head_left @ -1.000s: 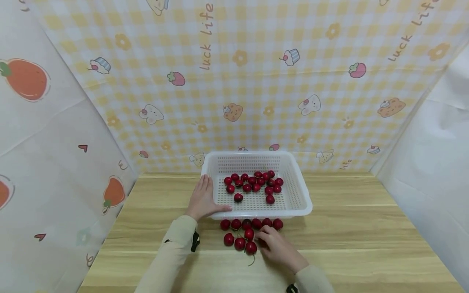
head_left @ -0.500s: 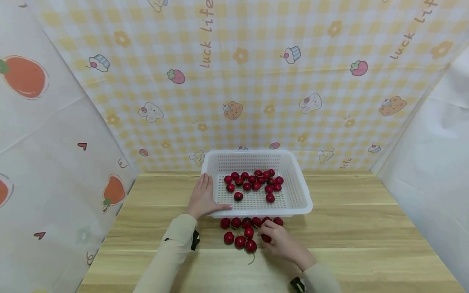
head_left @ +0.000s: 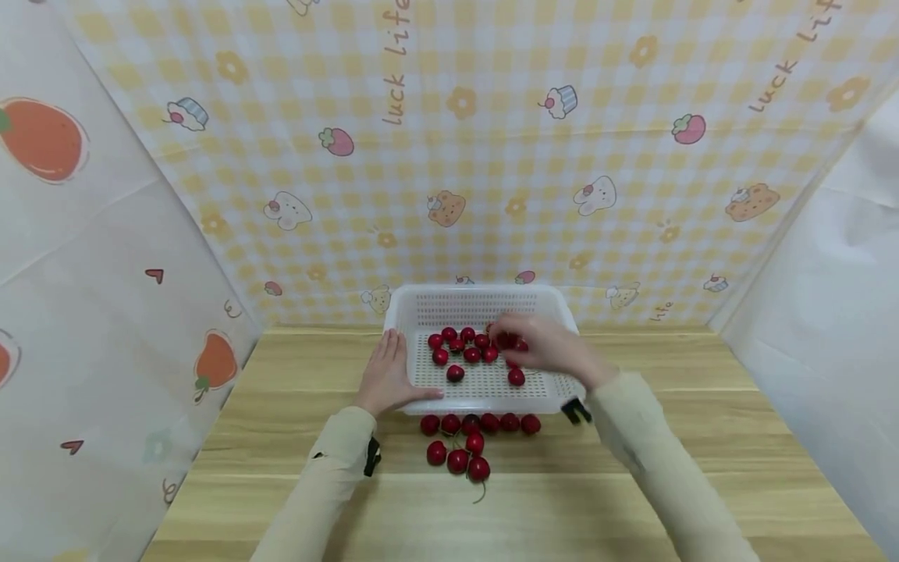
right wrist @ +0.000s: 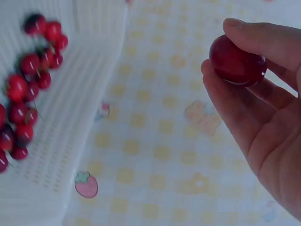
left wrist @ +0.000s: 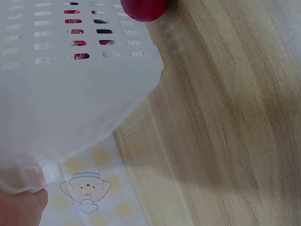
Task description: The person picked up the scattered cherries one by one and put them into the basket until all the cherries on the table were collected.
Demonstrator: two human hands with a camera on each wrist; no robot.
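Observation:
A white plastic basket (head_left: pixel 485 405) with slotted walls holds several red cherries (head_left: pixel 455 373). Against its front left corner lies my left hand (head_left: pixel 388 382), its fingers straight along the left rim and its thumb along the front rim. In the left wrist view only a bit of that hand (left wrist: pixel 21 209) shows, touching the basket rim. Over the right part of the basket is my right hand (head_left: pixel 541 343), slightly blurred. In the right wrist view it pinches one dark red cherry (right wrist: pixel 237 63) between thumb and fingers. It hides some cherries below it in the head view.
In front of the basket, several cherries (head_left: pixel 450 424) form a row on the wooden table (head_left: pixel 702 437). Nearer lie several more, one cherry (head_left: pixel 479 468) with a long stem. A yellow checked cloth (head_left: pixel 449 156) stands behind the basket, with white sheets at both sides.
My right hand has taken hold of a cherry in front of the basket, lifted it and carried it forward over the basket. My left hand has stayed at the basket's corner.

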